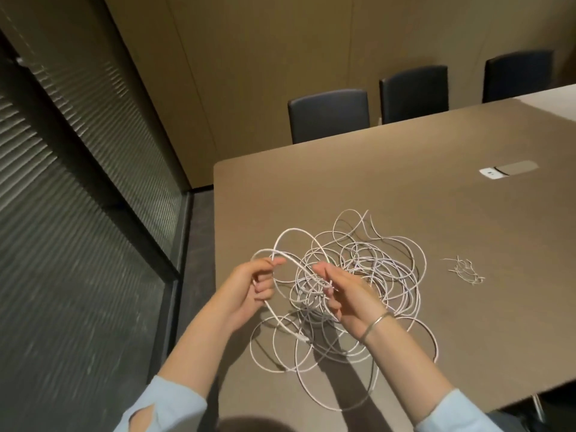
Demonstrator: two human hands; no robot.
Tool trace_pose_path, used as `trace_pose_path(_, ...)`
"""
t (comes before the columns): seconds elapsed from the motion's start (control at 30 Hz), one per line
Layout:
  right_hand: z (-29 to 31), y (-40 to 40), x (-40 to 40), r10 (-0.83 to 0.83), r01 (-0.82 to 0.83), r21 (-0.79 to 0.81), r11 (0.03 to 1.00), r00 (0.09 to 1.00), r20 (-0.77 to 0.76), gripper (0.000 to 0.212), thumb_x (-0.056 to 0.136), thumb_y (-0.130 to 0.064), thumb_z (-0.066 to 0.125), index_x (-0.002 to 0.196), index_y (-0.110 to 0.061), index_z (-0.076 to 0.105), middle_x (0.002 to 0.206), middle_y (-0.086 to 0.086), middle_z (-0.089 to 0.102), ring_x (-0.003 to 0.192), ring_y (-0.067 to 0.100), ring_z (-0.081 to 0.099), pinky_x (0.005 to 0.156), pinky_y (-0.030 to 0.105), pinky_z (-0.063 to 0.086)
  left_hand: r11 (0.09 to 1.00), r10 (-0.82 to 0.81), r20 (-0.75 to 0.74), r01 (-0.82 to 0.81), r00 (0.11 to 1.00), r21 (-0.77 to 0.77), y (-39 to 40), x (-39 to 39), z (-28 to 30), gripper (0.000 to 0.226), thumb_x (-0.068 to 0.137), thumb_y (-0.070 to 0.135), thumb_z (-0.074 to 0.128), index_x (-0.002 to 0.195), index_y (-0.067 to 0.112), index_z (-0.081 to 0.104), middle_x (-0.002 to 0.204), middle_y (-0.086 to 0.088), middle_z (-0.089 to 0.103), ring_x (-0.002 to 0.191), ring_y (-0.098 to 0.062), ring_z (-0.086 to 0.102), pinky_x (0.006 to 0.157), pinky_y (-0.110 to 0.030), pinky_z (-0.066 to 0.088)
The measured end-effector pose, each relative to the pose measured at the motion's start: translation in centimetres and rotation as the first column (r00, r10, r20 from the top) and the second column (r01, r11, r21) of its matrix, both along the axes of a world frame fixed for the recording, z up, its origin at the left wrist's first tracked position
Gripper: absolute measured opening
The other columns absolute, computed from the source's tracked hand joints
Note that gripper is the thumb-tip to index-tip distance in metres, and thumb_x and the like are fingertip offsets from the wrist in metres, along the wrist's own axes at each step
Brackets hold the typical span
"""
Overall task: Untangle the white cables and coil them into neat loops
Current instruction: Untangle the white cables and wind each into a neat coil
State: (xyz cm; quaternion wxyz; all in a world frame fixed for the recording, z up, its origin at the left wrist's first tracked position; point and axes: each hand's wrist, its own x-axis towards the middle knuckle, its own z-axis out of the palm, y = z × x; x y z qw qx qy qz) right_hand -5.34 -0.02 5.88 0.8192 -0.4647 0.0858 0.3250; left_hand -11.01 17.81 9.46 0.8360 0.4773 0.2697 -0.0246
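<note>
Both forearms reach in from the bottom edge, from about 7 and 5 o'clock, in pale blue sleeves pushed back from the wrists. The left hand (255,285) is raised above the table's (467,213) near left corner, palm turned toward the right, its thumb and forefinger pinching a strand of white cable while the other fingers curl inward beneath. From that pinch the strand arcs up and over toward 12 o'clock and also runs down toward 5 o'clock, ending in a small connector (303,338) that hangs just above the tabletop. The right hand (346,294) is held opposite, at 3 o'clock of the left, fingers bent and closed on several thin strands at the near side of the heap; a thin silver bracelet (375,326) circles its wrist.

The tangle of white cables (367,269) lies on the brown table, spreading from the hands toward 1 o'clock, with wide loose loops also lying toward 6 o'clock under the right forearm. How many separate cables make it up cannot be told. Well apart from it, at 3 o'clock, lies one small bundle of thin white ties (466,269).

Toward 1 o'clock a flat hatch (517,167) is set into the tabletop with a small white object (492,174) touching its left end. Three dark chairs (328,120) stand along the far side of the table, against a tan wall. A ribbed glass partition runs along the left.
</note>
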Motion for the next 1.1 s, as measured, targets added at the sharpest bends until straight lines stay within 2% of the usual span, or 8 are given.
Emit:
trace_pose_path(0.1,-0.8,0.2,-1.0,0.061,-0.050,-0.080,0.995,0.989,0.135,0.018,0.085,-0.018,0.069,0.102,-0.010,0.068,0.101,0.003,0.071,0.064,0.007,0.049,0.052,0.018,0.039,0.991,0.086,-0.012,-0.086,0.996,-0.100,-1.4,0.4,-0.5,0.035,0.078,0.000,0.046,0.109,-0.008,0.061,0.056,0.001,0.033,0.042,-0.006,0.029,0.035,-0.016,0.020)
trace_pose_path(0.23,-3.3,0.2,-1.1,0.109,-0.024,-0.228,0.973,0.923,0.368,0.006,0.084,-0.010,0.072,0.087,-0.010,0.066,0.119,-0.002,0.065,0.104,0.010,0.062,0.090,0.025,0.048,0.978,0.012,-0.017,-0.015,1.000,-0.208,-3.1,1.1,-1.5,0.037,0.075,0.003,0.049,0.107,-0.010,0.061,0.061,0.001,0.029,0.043,-0.008,0.030,0.039,-0.018,0.020)
trace_pose_path(0.3,-4.6,-0.1,-0.6,0.175,-0.044,-0.285,0.958,0.873,0.454,0.010,0.085,-0.011,0.071,0.089,-0.007,0.064,0.124,-0.003,0.064,0.113,0.009,0.060,0.098,0.028,0.047,0.963,-0.019,-0.004,0.018,1.000,-0.268,-3.8,1.8,-2.2,0.033,0.071,0.002,0.051,0.100,-0.009,0.061,0.061,0.000,0.030,0.044,-0.008,0.030,0.040,-0.017,0.017)
trace_pose_path(0.5,-8.7,-1.2,0.4,0.156,-0.046,-0.209,0.977,0.821,0.549,0.017,0.089,-0.002,0.064,0.081,-0.009,0.051,0.072,-0.006,0.060,0.059,-0.002,0.058,0.060,0.014,0.045,0.974,-0.077,0.019,0.079,0.997,-0.214,-5.4,3.6,-5.7,0.027,0.073,0.003,0.046,0.095,-0.005,0.059,0.059,-0.001,0.028,0.043,-0.010,0.027,0.048,-0.020,0.015)
trace_pose_path(0.63,-10.8,-0.9,0.7,0.059,-0.004,-0.099,0.995,0.824,0.563,0.021,0.087,-0.003,0.067,0.082,-0.008,0.047,0.087,0.018,0.067,0.048,0.013,0.059,0.050,0.024,0.049,0.982,-0.064,0.083,0.078,0.994,-0.174,-5.3,4.0,-8.8,0.030,0.068,-0.001,0.040,0.093,0.003,0.055,0.058,-0.006,0.040,0.060,-0.020,0.041,0.068,-0.037,0.029)
trace_pose_path(0.73,-12.1,-0.3,0.3,0.033,0.043,-0.115,0.992,0.811,0.584,0.025,0.085,-0.006,0.071,0.080,-0.011,0.047,0.072,0.012,0.060,0.042,0.011,0.050,0.045,0.023,0.042,0.974,0.017,0.199,0.029,0.980,-0.226,-5.1,4.2,-10.8,0.031,0.065,-0.005,0.037,0.090,0.004,0.054,0.071,-0.012,0.051,0.075,-0.024,0.050,0.099,-0.040,0.033)
trace_pose_path(0.97,-15.6,0.7,-1.4,0.121,0.029,-0.217,0.976,0.756,0.643,0.034,0.083,-0.008,0.073,0.076,-0.015,0.041,0.068,0.016,0.056,0.051,0.019,0.054,0.049,0.028,0.044,0.947,0.093,0.369,0.031,0.925,-0.318,-5.1,2.6,-13.8,0.038,0.065,-0.008,0.031,0.090,0.003,0.059,0.097,-0.020,0.061,0.114,-0.038,0.057,0.103,-0.049,0.045)
trace_pose_path(1.1,-16.0,0.7,-4.0,0.013,0.098,-0.125,0.987,0.738,0.674,0.035,0.085,-0.003,0.069,0.075,-0.014,0.037,0.069,0.023,0.052,0.038,0.014,0.047,0.036,0.020,0.037,0.972,0.059,0.383,0.035,0.922,-0.233,-4.9,0.8,-15.5,0.044,0.075,-0.015,0.022,0.100,0.001,0.055,0.099,-0.021,0.059,0.111,-0.037,0.055,0.111,-0.047,0.037)
